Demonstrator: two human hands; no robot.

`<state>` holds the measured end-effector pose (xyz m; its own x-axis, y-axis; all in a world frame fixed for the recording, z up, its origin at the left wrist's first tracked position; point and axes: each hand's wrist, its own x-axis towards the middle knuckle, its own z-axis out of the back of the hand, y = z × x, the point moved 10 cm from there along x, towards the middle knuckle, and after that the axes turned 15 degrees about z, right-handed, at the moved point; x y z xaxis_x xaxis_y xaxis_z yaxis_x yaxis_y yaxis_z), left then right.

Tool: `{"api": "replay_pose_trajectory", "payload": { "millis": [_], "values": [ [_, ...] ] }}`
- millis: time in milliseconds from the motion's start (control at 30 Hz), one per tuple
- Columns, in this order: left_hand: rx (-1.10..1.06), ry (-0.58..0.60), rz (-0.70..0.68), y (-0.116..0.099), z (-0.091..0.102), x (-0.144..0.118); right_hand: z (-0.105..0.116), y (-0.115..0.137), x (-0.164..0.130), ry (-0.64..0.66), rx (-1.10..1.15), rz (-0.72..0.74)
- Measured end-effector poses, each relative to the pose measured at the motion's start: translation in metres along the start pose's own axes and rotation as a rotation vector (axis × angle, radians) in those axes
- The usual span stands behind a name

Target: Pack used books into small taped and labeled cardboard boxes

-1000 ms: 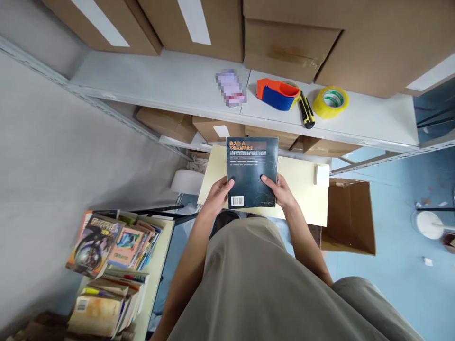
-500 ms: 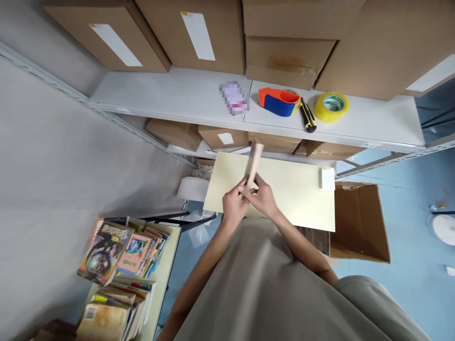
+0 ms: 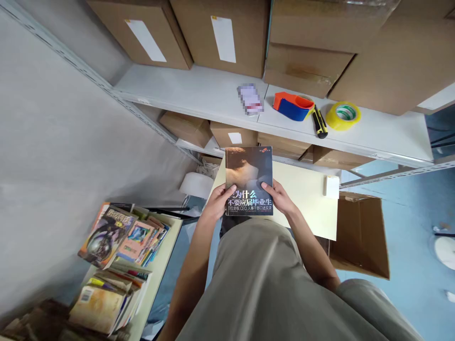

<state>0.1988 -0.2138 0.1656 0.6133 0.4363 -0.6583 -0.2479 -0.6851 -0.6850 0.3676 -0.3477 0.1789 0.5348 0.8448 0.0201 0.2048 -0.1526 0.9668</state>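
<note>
- Both hands hold one book (image 3: 249, 181) at frame centre: the left hand (image 3: 217, 202) grips its lower left edge and the right hand (image 3: 280, 198) its lower right edge, thumbs pressed on the cover, fingers hidden beneath.
- Its front cover faces up, and the book hovers above the pale surface (image 3: 305, 199), not resting on it.
- A steady look at the cover seems to call for a level book, with thumbs kept off the title lines.
- Lower left of the frame, a pile of books (image 3: 117, 265) lies on a second surface.
- Upper right, a shelf (image 3: 199, 90) carries a tape dispenser (image 3: 293, 105), a knife (image 3: 319, 124) and a tape roll (image 3: 343, 115), with cardboard boxes (image 3: 305, 66) behind.
- An open box (image 3: 360, 237) sits at right.
</note>
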Motion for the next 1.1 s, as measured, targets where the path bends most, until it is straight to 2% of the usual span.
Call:
{"api": "replay_pose_trajectory", "payload": {
  "millis": [67,200,233,300,367,433,500,567,600,700,767,833,900,967,1100],
  "values": [
    [-0.031,-0.036,-0.044,-0.002,-0.002,-0.006,0.006,-0.005,0.005,-0.024,-0.058,0.007],
    [0.063,-0.206,-0.200,-0.018,0.003,-0.015,0.035,0.003,0.014,-0.277,-0.262,0.164],
    [0.099,-0.253,-0.241,-0.022,0.003,-0.017,0.035,0.007,0.014,-0.302,-0.305,0.200],
    [0.176,-0.323,-0.318,-0.028,-0.002,-0.024,0.016,0.010,0.012,-0.230,-0.326,0.220],
    [0.279,-0.348,-0.385,-0.031,-0.019,-0.034,-0.014,0.011,0.008,-0.098,-0.283,0.209],
    [0.438,-0.328,-0.463,-0.032,-0.045,-0.047,-0.032,0.016,0.003,-0.060,-0.264,0.211],
    [0.610,-0.257,-0.557,-0.032,-0.071,-0.059,-0.028,0.023,0.000,-0.140,-0.273,0.214],
    [0.695,-0.203,-0.623,-0.033,-0.080,-0.065,-0.012,0.028,-0.001,-0.238,-0.256,0.203],
    [0.685,-0.215,-0.634,-0.035,-0.073,-0.065,-0.003,0.029,-0.002,-0.262,-0.223,0.189],
    [0.500,-0.302,-0.566,-0.044,-0.029,-0.052,0.012,0.023,-0.008,-0.216,-0.068,0.098],
    [0.379,-0.209,-0.443,-0.039,-0.011,-0.035,0.013,0.016,-0.016,-0.147,0.016,0.019],
    [0.315,-0.079,-0.319,-0.029,-0.008,-0.024,0.011,0.011,-0.023,-0.091,0.030,-0.019],
    [0.281,-0.055,-0.266,-0.021,-0.006,-0.022,0.011,0.010,-0.026,-0.067,-0.020,-0.009],
    [0.238,-0.107,-0.276,-0.018,-0.003,-0.025,0.016,0.012,-0.024,-0.083,-0.126,0.045],
    [0.202,-0.253,-0.364,-0.019,-0.002,-0.032,0.032,0.027,-0.019,-0.221,-0.403,0.217]
  ]
}}
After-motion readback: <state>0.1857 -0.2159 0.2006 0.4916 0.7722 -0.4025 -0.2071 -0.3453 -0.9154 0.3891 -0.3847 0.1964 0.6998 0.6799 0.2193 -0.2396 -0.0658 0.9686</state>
